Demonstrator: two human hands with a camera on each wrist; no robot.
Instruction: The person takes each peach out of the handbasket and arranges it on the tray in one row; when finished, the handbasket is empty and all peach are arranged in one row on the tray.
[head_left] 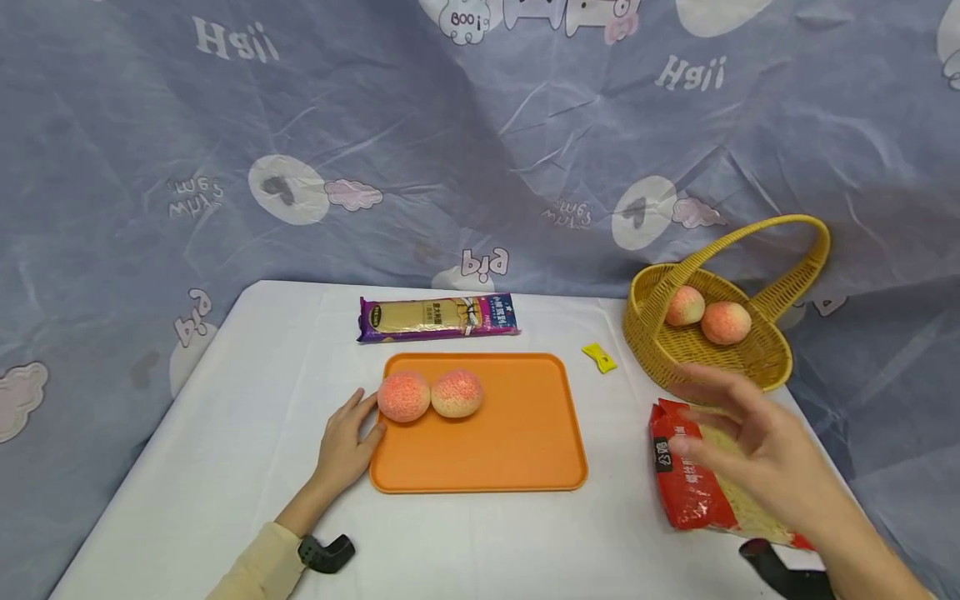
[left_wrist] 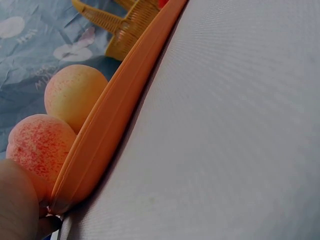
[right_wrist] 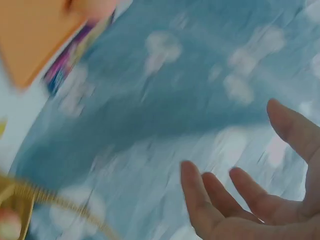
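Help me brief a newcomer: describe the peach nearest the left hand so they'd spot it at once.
On the white table, find the orange tray. Near its far left corner sits your peach, one of two there. It is the one beside the left hand; the neighbouring peach lies nearer the tray's middle.

Left hand (head_left: pixel 348 450) rests against the left edge of an orange tray (head_left: pixel 510 450), fingertips beside the left peach (head_left: pixel 403 397); that one sits next to the right peach (head_left: pixel 457 393) in the tray's far left part; right hand (head_left: pixel 772 458), a bit blurred, thumb apart from fingers, partly covers a red bag (head_left: pixel 686 492) at near right; yellow basket (head_left: pixel 642 346) with arched handle at far right, two basket peaches (head_left: pixel 726 322) inside; small yellow packet (head_left: pixel 600 358) between tray and basket; long purple-and-gold packet (head_left: pixel 438 317) lies beyond the tray; white table (head_left: pixel 262 417) under it all; blue-grey printed cloth (head_left: pixel 112 125) behind; dark device (head_left: pixel 326 554) on left wrist.
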